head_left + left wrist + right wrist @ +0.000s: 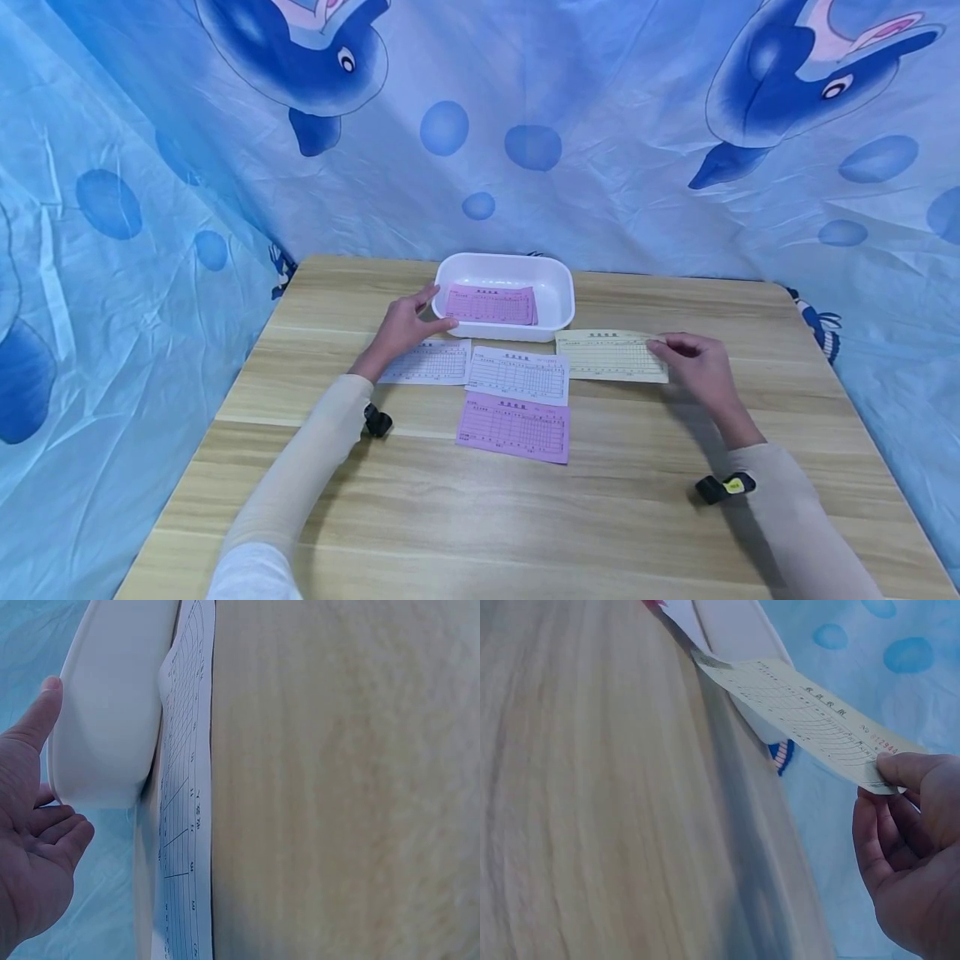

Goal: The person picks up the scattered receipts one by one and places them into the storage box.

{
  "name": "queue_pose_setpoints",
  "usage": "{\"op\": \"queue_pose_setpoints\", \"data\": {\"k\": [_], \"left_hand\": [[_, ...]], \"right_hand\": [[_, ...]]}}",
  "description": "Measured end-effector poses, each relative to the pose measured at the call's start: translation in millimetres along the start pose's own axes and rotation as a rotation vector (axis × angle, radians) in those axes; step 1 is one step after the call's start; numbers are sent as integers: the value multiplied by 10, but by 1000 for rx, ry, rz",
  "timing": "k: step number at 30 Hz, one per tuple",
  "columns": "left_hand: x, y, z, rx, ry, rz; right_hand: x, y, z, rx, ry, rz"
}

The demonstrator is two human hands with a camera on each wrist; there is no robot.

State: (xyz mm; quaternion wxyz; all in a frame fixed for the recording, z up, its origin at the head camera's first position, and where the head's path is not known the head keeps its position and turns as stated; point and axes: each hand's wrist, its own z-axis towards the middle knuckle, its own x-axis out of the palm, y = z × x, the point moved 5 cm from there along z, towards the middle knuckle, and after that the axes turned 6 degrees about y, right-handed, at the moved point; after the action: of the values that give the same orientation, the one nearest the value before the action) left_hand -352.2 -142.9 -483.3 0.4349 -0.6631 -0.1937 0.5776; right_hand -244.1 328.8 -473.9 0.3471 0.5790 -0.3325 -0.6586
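Note:
My left hand (405, 325) holds the left end of a white plastic tray (557, 308), thumb at the rim and fingers around the corner. Inside the tray lie pink printed slips (491, 306). Between thumb and fingers, my right hand (697, 362) pinches the right end of a pale yellow slip (607, 357). In the right wrist view this yellow slip (802, 720) is raised off the table at the pinched end, its far end near the tray. A white slip (431, 364) lies under my left forearm and hand, partly hidden.
Another white slip (517, 377) lies in front of the tray, with a pink slip (513, 427) just nearer. All rest on a wooden table (480, 525). A blue curtain (585, 217) with whale prints hangs behind the table's back edge.

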Motion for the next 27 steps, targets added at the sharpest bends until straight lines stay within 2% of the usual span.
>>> {"op": "queue_pose_setpoints", "data": {"k": [12,18,27], "left_hand": [[5,-17,-8,7,8,4],[7,-25,-5,10,6,7],[11,-10,6,8,9,9]], "right_hand": [[-276,99,-34,-14,-44,-11],[-354,170,-38,-26,-26,20],[-425,302,31,41,-35,16]]}}
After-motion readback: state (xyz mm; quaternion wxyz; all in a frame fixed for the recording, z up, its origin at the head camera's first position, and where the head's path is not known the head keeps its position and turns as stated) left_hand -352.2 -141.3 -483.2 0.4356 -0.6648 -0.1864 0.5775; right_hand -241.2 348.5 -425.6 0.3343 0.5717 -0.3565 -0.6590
